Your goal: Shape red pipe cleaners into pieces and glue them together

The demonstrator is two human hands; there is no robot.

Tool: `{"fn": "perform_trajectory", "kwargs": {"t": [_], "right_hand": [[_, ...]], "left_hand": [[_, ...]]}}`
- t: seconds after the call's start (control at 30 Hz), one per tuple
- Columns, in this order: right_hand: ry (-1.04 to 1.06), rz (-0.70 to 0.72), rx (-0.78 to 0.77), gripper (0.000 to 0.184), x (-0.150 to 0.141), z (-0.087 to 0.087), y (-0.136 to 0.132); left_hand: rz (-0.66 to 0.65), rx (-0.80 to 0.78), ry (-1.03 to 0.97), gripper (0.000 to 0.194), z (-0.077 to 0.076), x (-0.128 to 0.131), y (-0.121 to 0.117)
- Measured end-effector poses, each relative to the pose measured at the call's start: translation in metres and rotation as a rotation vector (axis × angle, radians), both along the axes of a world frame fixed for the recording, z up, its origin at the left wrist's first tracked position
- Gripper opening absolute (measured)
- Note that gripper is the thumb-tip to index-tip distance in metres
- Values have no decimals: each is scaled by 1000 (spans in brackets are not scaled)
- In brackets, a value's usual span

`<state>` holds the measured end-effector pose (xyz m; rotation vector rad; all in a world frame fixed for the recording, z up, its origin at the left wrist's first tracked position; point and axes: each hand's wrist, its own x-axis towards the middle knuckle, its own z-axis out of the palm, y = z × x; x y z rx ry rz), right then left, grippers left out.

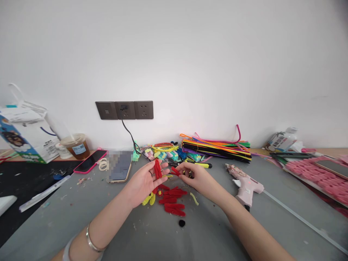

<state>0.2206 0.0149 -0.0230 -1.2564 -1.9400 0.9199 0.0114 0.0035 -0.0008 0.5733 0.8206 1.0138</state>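
My left hand (pixel 144 183) is turned palm up, with a red folded pipe-cleaner piece (pixel 158 169) held across its fingers. Close to its right, my right hand (pixel 196 176) pinches another red pipe-cleaner piece (pixel 175 171) between thumb and fingers. The two pieces are apart. On the grey mat below lie several red pipe-cleaner pieces (pixel 174 209), some bent into loops. Yellow pipe-cleaner pieces (pixel 152 199) sit partly behind my left hand. A pale yellow-green strip (pixel 194 198) and a black pompom (pixel 182 223) lie nearer to me.
A pink glue gun (pixel 247 186) with a long glue stick lies to the right. Bundled pipe cleaners (pixel 217 149) rest against the wall. A phone (pixel 121 166), a pink-cased phone (pixel 90 161) and a cup of brown drink (pixel 77 148) stand or lie left. A cable (pixel 127 130) hangs from the socket.
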Motion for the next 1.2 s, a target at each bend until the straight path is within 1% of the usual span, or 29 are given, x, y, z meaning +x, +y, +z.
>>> {"fn": "perform_trajectory", "kwargs": {"t": [0.03,0.07,0.13,0.17,0.23,0.33,0.4,0.47,0.53,0.63,0.7,0.77,0.83,0.93,1.03,1.2], "right_hand": [[115,-1,-48,13,-1,4,0],[227,8,-96,12,-2,7,-1],[403,34,-176,20,-6,11,-3],[452,44,-209,24,-9,11,-4],[488,47,-261,29,-15,10,-6],[487,25,-319,32,-22,4,-8],[482,-1,-318,30,-25,0,-9],[476,-15,-287,27,-28,-3,-10],[433,-27,-204,20,-29,-5,-11],[239,-65,-2,10,-29,-3,-14],[142,-73,82,11,-27,1,-15],[124,-55,90,13,-21,6,-15],[86,-17,59,15,-13,9,-14],[-77,93,10,13,-2,12,-14],[-175,145,19,6,3,10,-15],[-235,174,52,15,-1,4,-17]], "left_hand": [[-3,-6,-2,19,0,0,0],[-13,-7,-2,19,-1,1,0],[-44,13,3,20,-3,2,-2],[-59,35,11,20,-4,3,-3],[-88,96,45,19,-7,5,-6],[-144,199,109,19,-9,8,-11],[-165,237,139,20,-8,11,-13],[-157,247,163,23,-9,12,-14],[-144,245,188,26,-9,12,-15],[-153,247,222,30,-10,12,-15],[-162,248,237,30,-11,11,-15],[-147,238,238,29,-11,10,-15],[-117,224,225,28,-11,8,-14],[-90,217,189,24,-12,6,-12],[-89,217,146,19,-13,4,-10],[-73,177,104,17,-10,6,-9]]}}
